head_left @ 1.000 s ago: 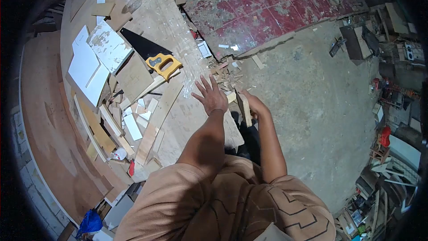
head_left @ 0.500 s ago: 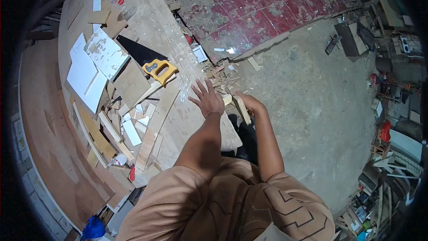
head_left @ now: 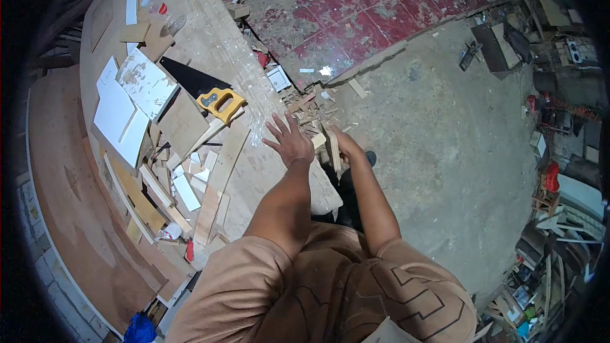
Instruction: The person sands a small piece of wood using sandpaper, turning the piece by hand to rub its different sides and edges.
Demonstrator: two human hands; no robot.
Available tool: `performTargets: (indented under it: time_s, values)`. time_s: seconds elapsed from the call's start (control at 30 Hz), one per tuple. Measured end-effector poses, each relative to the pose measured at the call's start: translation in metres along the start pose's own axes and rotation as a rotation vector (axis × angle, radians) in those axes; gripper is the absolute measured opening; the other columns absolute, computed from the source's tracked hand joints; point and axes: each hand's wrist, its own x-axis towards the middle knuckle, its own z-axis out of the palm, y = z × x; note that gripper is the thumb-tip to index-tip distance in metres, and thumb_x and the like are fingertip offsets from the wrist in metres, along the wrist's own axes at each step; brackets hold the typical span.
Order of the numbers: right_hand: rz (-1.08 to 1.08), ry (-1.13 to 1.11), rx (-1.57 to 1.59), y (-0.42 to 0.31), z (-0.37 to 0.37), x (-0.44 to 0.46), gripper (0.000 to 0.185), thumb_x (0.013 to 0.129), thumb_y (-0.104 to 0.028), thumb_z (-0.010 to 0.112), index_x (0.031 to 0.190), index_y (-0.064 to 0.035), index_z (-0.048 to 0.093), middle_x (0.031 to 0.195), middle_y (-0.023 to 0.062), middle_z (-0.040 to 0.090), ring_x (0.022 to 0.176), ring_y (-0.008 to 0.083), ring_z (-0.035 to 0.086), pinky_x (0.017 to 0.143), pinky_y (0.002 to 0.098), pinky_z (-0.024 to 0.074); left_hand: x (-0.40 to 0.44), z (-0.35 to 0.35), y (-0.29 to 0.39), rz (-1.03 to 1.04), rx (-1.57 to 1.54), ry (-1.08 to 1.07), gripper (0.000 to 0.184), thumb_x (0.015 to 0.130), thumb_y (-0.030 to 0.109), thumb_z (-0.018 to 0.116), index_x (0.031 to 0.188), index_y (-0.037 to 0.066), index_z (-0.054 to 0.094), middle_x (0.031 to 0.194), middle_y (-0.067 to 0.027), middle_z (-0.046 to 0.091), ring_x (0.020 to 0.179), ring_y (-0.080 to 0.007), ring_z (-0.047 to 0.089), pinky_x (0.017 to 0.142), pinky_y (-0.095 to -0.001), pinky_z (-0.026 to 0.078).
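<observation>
My left hand (head_left: 293, 143) lies on the wooden worktable (head_left: 260, 181) near its right edge, fingers spread, close to a small pale wood block (head_left: 318, 141) that sticks out at the edge. Just beyond the edge, my right hand (head_left: 346, 146) is closed around a light wooden piece (head_left: 333, 150), held roughly upright beside the block. Its fingers are partly hidden by the piece. A handsaw with a yellow handle (head_left: 220, 104) and dark blade rests on the table, beyond and left of my left hand.
White boards (head_left: 121, 117), wood strips (head_left: 208, 213) and offcuts cover the table's left part. Wood scraps (head_left: 308, 109) lie past its right edge. A concrete floor (head_left: 432, 152) and red tiles (head_left: 356, 6) stretch beyond. Clutter lines the far right; a blue bag (head_left: 140, 328) is at lower left.
The view has shifted, so the table and saw appear further left. My right hand and the wooden piece have moved closer to the table edge and the block. My left hand stays spread on the table.
</observation>
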Motion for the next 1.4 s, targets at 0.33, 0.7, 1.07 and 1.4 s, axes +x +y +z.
performTargets:
  time_s: [0.33,0.7,1.07,1.4]
  values:
    - [-0.06,0.033,-0.057,-0.023,0.006,-0.082,0.058,0.089,-0.064,0.049,0.089,-0.0088,0.066,0.06,0.0028,0.056,0.046,0.0153,0.053,0.039,0.0335,0.0433,-0.002,-0.003,0.001,-0.008,-0.017,-0.008,0.072,0.096,0.031,0.047,0.159,0.015,0.015,0.165,-0.0172,0.003,0.151,-0.0442,0.001,0.113,-0.0718,0.002]
    - [-0.087,-0.113,0.102,0.007,-0.003,-0.063,0.047,0.1,-0.045,0.047,0.118,-0.0039,0.062,0.085,0.0064,0.063,0.067,0.0182,0.061,0.058,0.0354,0.0518,0.0,0.001,0.001,-0.01,0.004,0.009,0.073,0.096,0.03,0.047,0.159,0.016,0.014,0.165,-0.0169,0.001,0.151,-0.0441,0.0,0.113,-0.0717,0.002]
    - [-0.453,-0.009,0.085,0.019,0.006,-0.011,0.056,0.094,-0.02,0.041,0.149,-0.0068,0.037,0.126,0.0165,0.057,0.11,0.0261,0.059,0.097,0.035,0.0457,-0.001,0.003,0.001,-0.005,0.017,0.009,0.073,0.096,0.032,0.046,0.159,0.016,0.013,0.165,-0.0176,0.002,0.151,-0.0443,0.0,0.113,-0.0714,0.003]
    - [-0.85,-0.068,-0.179,0.009,0.008,0.011,0.067,0.098,-0.021,0.048,0.158,-0.0093,0.02,0.161,0.0186,0.026,0.15,0.0306,0.02,0.121,0.0382,0.0155,0.0,0.001,0.001,0.014,-0.029,0.048,0.074,0.094,0.028,0.049,0.158,0.011,0.015,0.164,-0.0201,0.003,0.15,-0.0464,0.001,0.112,-0.0728,0.003]
